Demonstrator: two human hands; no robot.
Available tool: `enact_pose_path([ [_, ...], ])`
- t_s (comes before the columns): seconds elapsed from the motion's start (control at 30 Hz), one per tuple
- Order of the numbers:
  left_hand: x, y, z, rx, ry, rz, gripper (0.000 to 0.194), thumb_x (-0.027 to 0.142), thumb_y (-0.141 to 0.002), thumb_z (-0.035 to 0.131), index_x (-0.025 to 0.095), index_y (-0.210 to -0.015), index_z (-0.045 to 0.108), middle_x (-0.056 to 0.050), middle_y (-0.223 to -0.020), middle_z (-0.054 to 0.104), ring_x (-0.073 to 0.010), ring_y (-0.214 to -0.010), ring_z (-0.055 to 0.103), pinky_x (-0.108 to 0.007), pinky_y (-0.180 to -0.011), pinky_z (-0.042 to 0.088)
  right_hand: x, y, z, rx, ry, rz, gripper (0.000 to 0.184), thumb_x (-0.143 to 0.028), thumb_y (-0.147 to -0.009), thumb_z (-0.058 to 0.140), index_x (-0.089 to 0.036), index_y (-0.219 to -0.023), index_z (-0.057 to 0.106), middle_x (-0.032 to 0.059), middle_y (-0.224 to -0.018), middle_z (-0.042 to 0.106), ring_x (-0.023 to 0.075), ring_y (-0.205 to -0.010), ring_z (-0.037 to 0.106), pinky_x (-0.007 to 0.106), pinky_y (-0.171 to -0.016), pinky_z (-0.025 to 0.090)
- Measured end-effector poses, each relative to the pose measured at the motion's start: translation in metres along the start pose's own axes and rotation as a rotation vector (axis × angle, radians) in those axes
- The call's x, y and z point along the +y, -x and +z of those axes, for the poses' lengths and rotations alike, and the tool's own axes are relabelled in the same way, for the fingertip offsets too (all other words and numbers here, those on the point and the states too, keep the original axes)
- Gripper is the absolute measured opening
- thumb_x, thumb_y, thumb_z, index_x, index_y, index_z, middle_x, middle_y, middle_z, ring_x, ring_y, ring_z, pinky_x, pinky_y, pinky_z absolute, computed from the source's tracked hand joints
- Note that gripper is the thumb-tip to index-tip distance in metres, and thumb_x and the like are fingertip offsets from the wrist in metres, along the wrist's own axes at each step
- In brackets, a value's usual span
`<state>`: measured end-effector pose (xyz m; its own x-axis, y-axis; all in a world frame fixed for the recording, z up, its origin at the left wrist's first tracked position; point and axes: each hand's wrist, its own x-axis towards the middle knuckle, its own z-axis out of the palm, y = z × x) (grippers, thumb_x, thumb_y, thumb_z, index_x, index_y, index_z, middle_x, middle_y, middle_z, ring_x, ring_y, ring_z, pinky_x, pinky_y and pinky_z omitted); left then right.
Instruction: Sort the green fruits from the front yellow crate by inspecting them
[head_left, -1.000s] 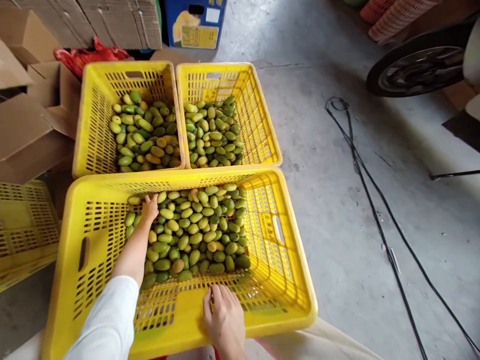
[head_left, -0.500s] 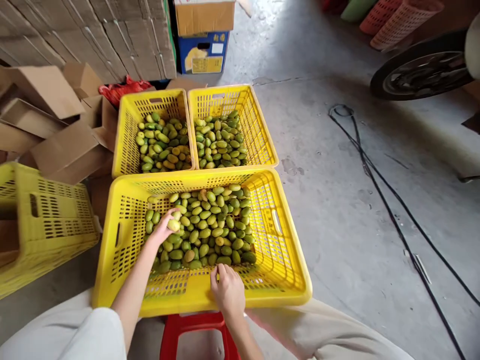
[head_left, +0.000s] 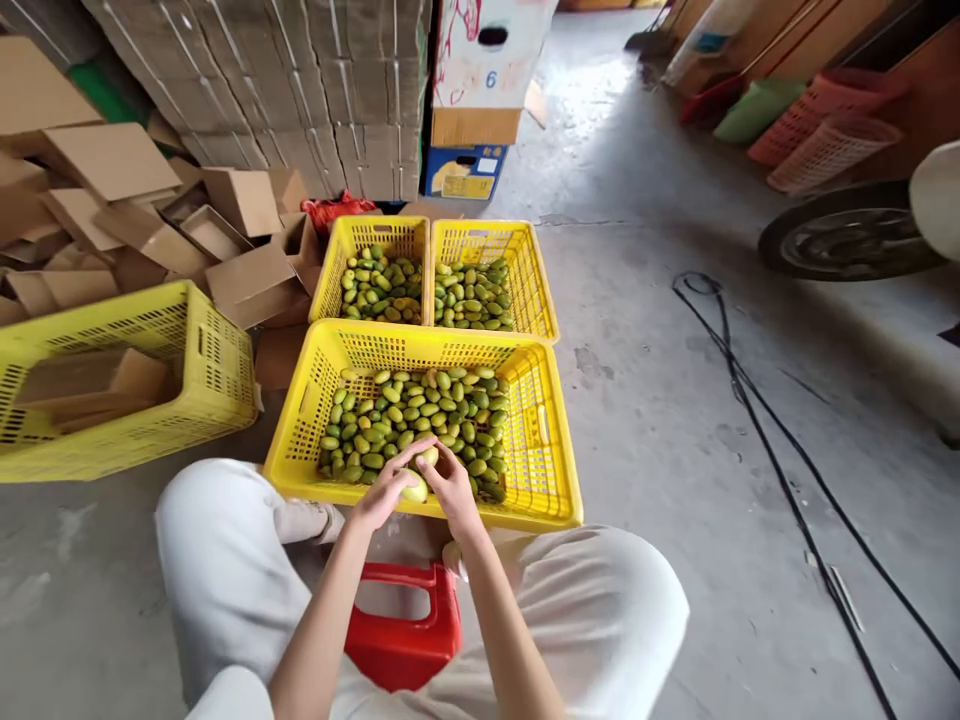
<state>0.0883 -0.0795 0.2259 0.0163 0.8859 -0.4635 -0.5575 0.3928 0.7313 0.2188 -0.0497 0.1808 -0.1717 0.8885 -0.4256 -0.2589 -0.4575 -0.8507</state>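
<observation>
My left hand (head_left: 384,492) and my right hand (head_left: 452,487) meet above the near rim of the large yellow crate (head_left: 562,470). Left fingers close round a pale yellow-green oval fruit (head_left: 414,487), which looks like a small mango. A second such mango (head_left: 427,457) shows between the hands, with my right thumb and fingers against it. Exactly how the two hands share these fruits is partly hidden. Below them, many green and yellowish mangoes (head_left: 420,400) cover the crate's bottom. Its near-side fruit is partly covered by my hands.
Two smaller-looking yellow crates (head_left: 330,265) (head_left: 541,290) with similar fruit stand behind. Left are a yellow crate (head_left: 217,350) holding cardboard and a heap of open cartons (head_left: 247,285). A red stool (head_left: 405,640) sits between my knees. A black cable (head_left: 780,425) lies right, near a wheel (head_left: 840,235).
My left hand has come from the crate's left side with a mango to meet my right hand, which has left the near rim. The camera view has shifted and shows more floor.
</observation>
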Motion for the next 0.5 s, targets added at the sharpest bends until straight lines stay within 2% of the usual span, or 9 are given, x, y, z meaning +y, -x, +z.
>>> enact_pose_path([
  [0.07, 0.004, 0.011, 0.003, 0.015, -0.021, 0.047, 0.055, 0.013, -0.062, 0.075, 0.024, -0.115, 0.081, -0.011, -0.144, 0.071, -0.0297, -0.147, 0.053, -0.026, -0.099, 0.055, -0.004, 0.011, 0.013, 0.104, -0.058, -0.019, 0.055, -0.054, -0.061, 0.094, -0.019, -0.1, 0.078, 0.01, -0.112, 0.082, 0.0274, -0.105, 0.075, 0.041, -0.097, 0.06],
  [0.1, 0.006, 0.016, 0.004, 0.03, -0.023, 0.064, 0.054, 0.015, -0.063, 0.077, 0.024, -0.116, 0.08, -0.01, -0.147, 0.069, -0.0292, -0.146, 0.054, -0.026, -0.098, 0.055, -0.006, 0.017, 0.018, 0.161, -0.097, -0.02, 0.056, -0.054, -0.06, 0.095, -0.019, -0.1, 0.077, 0.0097, -0.11, 0.081, 0.0272, -0.104, 0.075, 0.04, -0.096, 0.06],
  [0.17, 0.007, 0.025, 0.003, 0.1, -0.007, 0.091, 0.047, 0.023, -0.066, 0.081, 0.024, -0.113, 0.076, -0.01, -0.148, 0.067, -0.0281, -0.132, 0.065, -0.027, -0.085, 0.058, -0.008, 0.026, 0.024, 0.266, -0.197, -0.009, 0.06, -0.056, -0.058, 0.096, -0.02, -0.101, 0.074, 0.0076, -0.104, 0.08, 0.0261, -0.099, 0.075, 0.039, -0.089, 0.062],
  [0.23, 0.006, 0.032, 0.002, 0.201, 0.027, 0.109, 0.039, 0.038, -0.07, 0.085, 0.022, -0.103, 0.07, -0.01, -0.138, 0.071, -0.0247, -0.107, 0.074, -0.024, -0.066, 0.055, -0.012, 0.035, 0.026, 0.309, -0.307, -0.009, 0.062, -0.058, -0.058, 0.095, -0.023, -0.103, 0.072, 0.0046, -0.099, 0.078, 0.0246, -0.093, 0.075, 0.038, -0.084, 0.063],
  [0.3, 0.006, 0.038, 0.002, 0.281, 0.064, 0.122, 0.047, 0.055, -0.071, 0.086, 0.02, -0.091, 0.062, -0.01, -0.115, 0.075, -0.0209, -0.084, 0.075, -0.021, -0.05, 0.043, -0.017, 0.045, 0.027, 0.263, -0.382, -0.03, 0.061, -0.058, -0.061, 0.094, -0.025, -0.107, 0.072, 0.0028, -0.1, 0.077, 0.0234, -0.091, 0.075, 0.038, -0.083, 0.063],
  [0.37, 0.005, 0.043, 0.003, 0.303, 0.091, 0.128, 0.058, 0.068, -0.068, 0.085, 0.019, -0.085, 0.057, -0.009, -0.095, 0.074, -0.0194, -0.071, 0.072, -0.019, -0.043, 0.031, -0.02, 0.055, 0.029, 0.18, -0.4, -0.055, 0.058, -0.056, -0.066, 0.093, -0.027, -0.112, 0.073, 0.0024, -0.103, 0.076, 0.0227, -0.094, 0.075, 0.038, -0.084, 0.064],
  [0.43, 0.005, 0.049, 0.004, 0.279, 0.118, 0.126, 0.061, 0.072, -0.069, 0.082, 0.019, -0.085, 0.057, -0.008, -0.086, 0.072, -0.0188, -0.066, 0.07, -0.018, -0.041, 0.025, -0.02, 0.064, 0.03, 0.115, -0.399, -0.073, 0.056, -0.053, -0.07, 0.092, -0.029, -0.117, 0.073, 0.0032, -0.109, 0.076, 0.0227, -0.101, 0.073, 0.036, -0.085, 0.063],
  [0.5, 0.005, 0.057, 0.002, 0.209, 0.153, 0.109, 0.056, 0.068, -0.073, 0.08, 0.018, -0.09, 0.06, -0.009, -0.086, 0.073, -0.0192, -0.068, 0.07, -0.019, -0.042, 0.027, -0.017, 0.071, 0.031, 0.092, -0.417, -0.079, 0.053, -0.051, -0.072, 0.091, -0.031, -0.116, 0.071, 0.0035, -0.114, 0.077, 0.022, -0.104, 0.072, 0.035, -0.084, 0.063],
])
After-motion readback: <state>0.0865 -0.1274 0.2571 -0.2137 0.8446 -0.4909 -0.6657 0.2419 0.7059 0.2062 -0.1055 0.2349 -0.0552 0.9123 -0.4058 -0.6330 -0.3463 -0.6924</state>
